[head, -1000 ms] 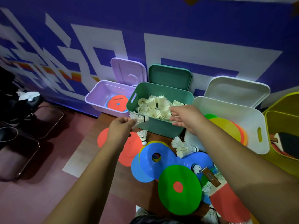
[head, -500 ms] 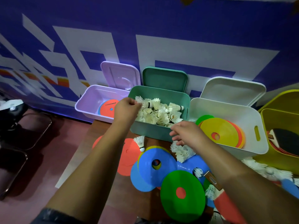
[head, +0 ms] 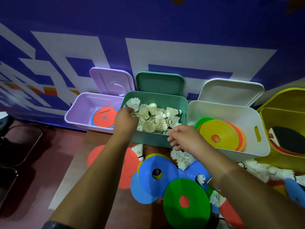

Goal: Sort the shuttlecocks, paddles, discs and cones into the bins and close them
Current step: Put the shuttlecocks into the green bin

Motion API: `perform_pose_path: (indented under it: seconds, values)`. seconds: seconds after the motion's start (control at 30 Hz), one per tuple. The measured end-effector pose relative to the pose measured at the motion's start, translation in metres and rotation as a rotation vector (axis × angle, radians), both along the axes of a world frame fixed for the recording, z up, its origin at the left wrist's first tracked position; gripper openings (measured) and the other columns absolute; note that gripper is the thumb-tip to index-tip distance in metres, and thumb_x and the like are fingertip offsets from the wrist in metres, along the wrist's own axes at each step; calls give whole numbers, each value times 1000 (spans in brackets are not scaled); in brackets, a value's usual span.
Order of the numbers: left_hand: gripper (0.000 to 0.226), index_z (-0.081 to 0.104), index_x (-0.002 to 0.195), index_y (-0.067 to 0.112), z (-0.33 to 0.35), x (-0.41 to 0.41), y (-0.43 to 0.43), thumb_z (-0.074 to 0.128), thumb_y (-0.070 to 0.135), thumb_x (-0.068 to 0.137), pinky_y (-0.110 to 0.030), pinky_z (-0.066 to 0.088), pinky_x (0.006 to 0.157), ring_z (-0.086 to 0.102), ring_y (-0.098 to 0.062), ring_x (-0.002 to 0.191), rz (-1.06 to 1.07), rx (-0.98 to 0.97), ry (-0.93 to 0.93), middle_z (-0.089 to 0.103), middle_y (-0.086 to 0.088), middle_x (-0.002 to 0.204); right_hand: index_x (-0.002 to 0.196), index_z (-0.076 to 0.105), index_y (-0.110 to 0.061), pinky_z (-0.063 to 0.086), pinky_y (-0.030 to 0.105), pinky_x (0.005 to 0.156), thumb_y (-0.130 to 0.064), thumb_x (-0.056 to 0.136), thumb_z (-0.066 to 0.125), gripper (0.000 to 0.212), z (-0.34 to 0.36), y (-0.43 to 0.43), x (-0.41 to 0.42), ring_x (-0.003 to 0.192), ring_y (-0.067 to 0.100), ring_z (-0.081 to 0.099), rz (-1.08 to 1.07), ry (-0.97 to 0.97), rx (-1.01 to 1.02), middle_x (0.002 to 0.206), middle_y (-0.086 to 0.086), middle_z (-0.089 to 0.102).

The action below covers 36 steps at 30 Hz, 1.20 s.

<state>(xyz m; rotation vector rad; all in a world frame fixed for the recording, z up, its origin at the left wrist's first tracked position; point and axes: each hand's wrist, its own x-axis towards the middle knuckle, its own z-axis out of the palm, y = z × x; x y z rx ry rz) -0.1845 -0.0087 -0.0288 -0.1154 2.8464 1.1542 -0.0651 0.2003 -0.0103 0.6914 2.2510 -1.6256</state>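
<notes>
Head view.

**Hidden or unclear:**
- The left hand (head: 126, 118) reaches over the left end of the green bin (head: 155, 139), and we see only its back.
- Its fingers curl down at the cork end of one upright shuttlecock (head: 133, 103). The fingertips are hidden, so we cannot tell whether it is gripped or only touched.
- The right forearm covers part of a wooden handle (head: 214, 185) in front of the green bin, and we cannot see what the handle belongs to.
- The yellow bin (head: 280, 113), furthest right of the green bin, is cut off by the frame edge. A dark-faced paddle (head: 290, 139) lies in it.

**Writing:**
- The orange disc (head: 104, 118) in the lilac bin (head: 79, 116), just left of the green bin, bears a short dark print that is too small to read.
- The white shapes on the blue wall (head: 49, 22) behind are cropped and not legible.

**Hands and task items:**
- The right hand (head: 186, 139) hangs over the green bin's front right rim, fingers loose and spread, holding nothing.
- The shuttlecock pile (head: 153, 119) fills the green bin.
- The green lid (head: 160, 83) stands propped behind the green bin.
- The white bin (head: 231, 113), just right of the green bin, holds stacked cones, with a yellow cone (head: 221, 134) on top.

**In front of the green bin, on the table (head: 79, 171):**
- One loose shuttlecock (head: 138, 151).
- A feather cluster (head: 181, 157) below the right hand.
- A blue cone (head: 156, 172).
- A green disc (head: 186, 200).
</notes>
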Motion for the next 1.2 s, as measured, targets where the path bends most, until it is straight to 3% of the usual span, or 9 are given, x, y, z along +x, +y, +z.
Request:
perform_pose_path:
  seconds: [0.17, 0.37, 0.5, 0.63, 0.8, 0.9, 1.03, 1.1, 1.2]
  values:
    - [34, 74, 117, 18, -15, 26, -13, 61, 8, 87, -34, 54, 94, 66, -18, 109, 0, 138, -23, 72, 3, 117, 102, 72, -12, 63, 35, 71, -13, 101, 60, 12, -1, -11, -8, 79, 17, 73, 23, 7, -4, 91, 2, 79]
    - [18, 75, 95, 25, -27, 53, -31, 63, 13, 87, -17, 49, 63, 68, -10, 80, 44, 186, -64, 74, 9, 90, 102, 72, -11, 62, 38, 71, -13, 101, 61, 11, -9, -27, -14, 76, 18, 70, 60, 1, -60, 94, 7, 79]
    - [11, 73, 85, 23, -44, 76, -42, 65, 15, 83, -29, 52, 65, 65, -13, 65, 88, 246, -155, 73, 8, 74, 101, 72, -11, 62, 40, 72, -15, 101, 61, 11, -20, -33, -6, 72, 16, 69, 100, -25, -50, 93, 6, 79]
    - [11, 73, 81, 23, -72, 96, -54, 64, 18, 78, -44, 59, 69, 69, -19, 67, 93, 250, -265, 73, 4, 67, 102, 71, -10, 61, 38, 70, -15, 101, 59, 13, -32, -32, 5, 72, 17, 67, 139, -70, -11, 93, 6, 79]
    - [11, 72, 86, 19, -97, 116, -53, 65, 14, 81, -50, 62, 74, 72, -25, 71, 112, 224, -326, 75, -2, 72, 97, 71, -8, 58, 38, 62, -17, 95, 57, 17, -56, -18, 27, 68, 20, 66, 161, -237, 106, 91, 11, 77]
    - [21, 71, 103, 16, -106, 115, -46, 64, 6, 85, -50, 61, 74, 72, -27, 73, 107, 221, -355, 76, -5, 81, 111, 61, -13, 57, 36, 63, -15, 97, 56, 15, -71, -8, 40, 69, 23, 64, 105, -368, 114, 96, 13, 73]
    - [50, 62, 126, 25, -120, 101, -46, 63, 17, 77, -48, 61, 73, 71, -29, 71, 89, 170, -375, 76, -3, 80, 130, 54, -17, 58, 40, 71, -10, 101, 55, 30, -77, 6, 55, 76, 27, 64, 39, -427, 120, 116, 23, 69]
    - [65, 60, 134, 25, -133, 86, -51, 61, 26, 69, -49, 62, 76, 71, -32, 75, 117, 142, -362, 75, -4, 79, 143, 50, -15, 55, 37, 67, -9, 104, 52, 40, -80, 12, 59, 74, 26, 60, 26, -474, 48, 105, 20, 67]
    - [73, 58, 139, 27, -153, 65, -57, 64, 31, 66, -50, 61, 83, 74, -32, 85, 120, 110, -387, 75, -3, 81, 156, 41, -26, 52, 30, 54, -11, 103, 54, 56, -92, 23, 63, 72, 24, 64, -46, -446, 55, 96, 11, 66]
